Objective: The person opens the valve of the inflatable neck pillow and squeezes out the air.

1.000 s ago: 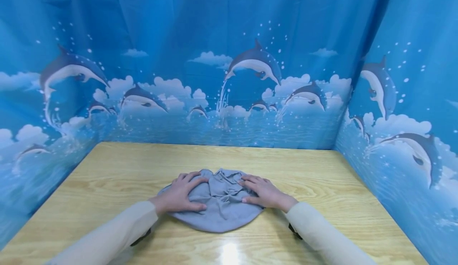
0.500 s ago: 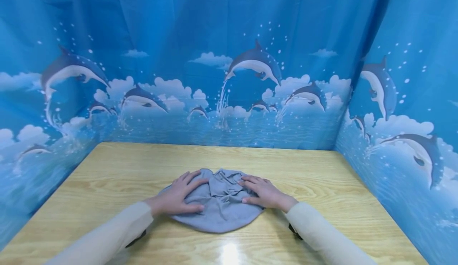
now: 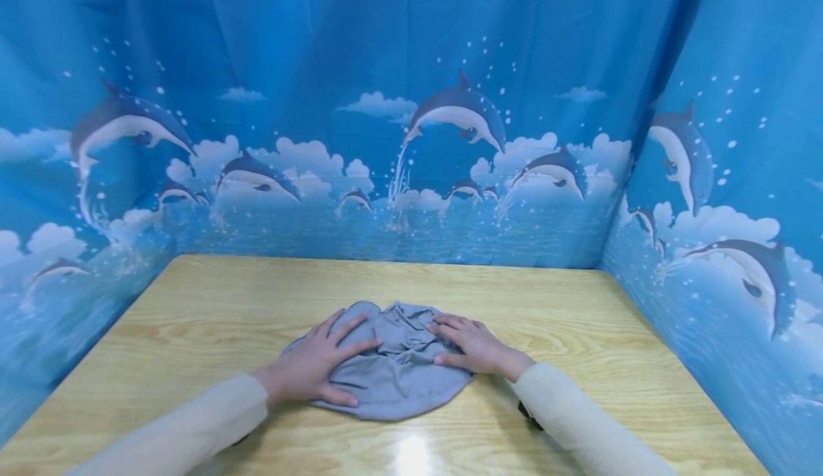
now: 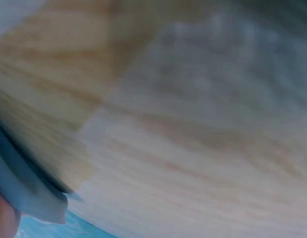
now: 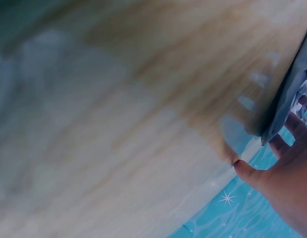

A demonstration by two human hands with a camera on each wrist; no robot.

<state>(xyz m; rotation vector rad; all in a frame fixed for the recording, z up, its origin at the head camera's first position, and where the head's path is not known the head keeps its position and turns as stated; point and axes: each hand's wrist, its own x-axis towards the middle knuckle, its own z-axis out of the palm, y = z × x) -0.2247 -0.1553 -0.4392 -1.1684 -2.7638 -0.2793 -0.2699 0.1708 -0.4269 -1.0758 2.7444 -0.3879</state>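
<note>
A grey, crumpled fabric item (image 3: 398, 379) lies on the wooden table, with a rounded near edge and bunched folds across its middle. On its left part rests my left hand (image 3: 315, 365), fingers spread over the cloth and thumb near the front edge. My right hand (image 3: 479, 347) lies over the right part, its fingertips among the gathered folds. In the left wrist view, the fabric's edge (image 4: 29, 183) shows at the lower left with only a sliver of the hand. The right wrist view has the right hand (image 5: 287, 173) beside the fabric's edge (image 5: 287, 101).
The wood-grain table (image 3: 553, 304) reaches back to a blue curtain (image 3: 360, 47) printed with dolphins and clouds. Curtain also hangs along the left and right sides. A bright light reflection sits on the table in front of the fabric.
My left hand has shifted slightly toward me and to the left, its fingers now spread wider and its thumb lower on the cloth. The right hand has stayed in place.
</note>
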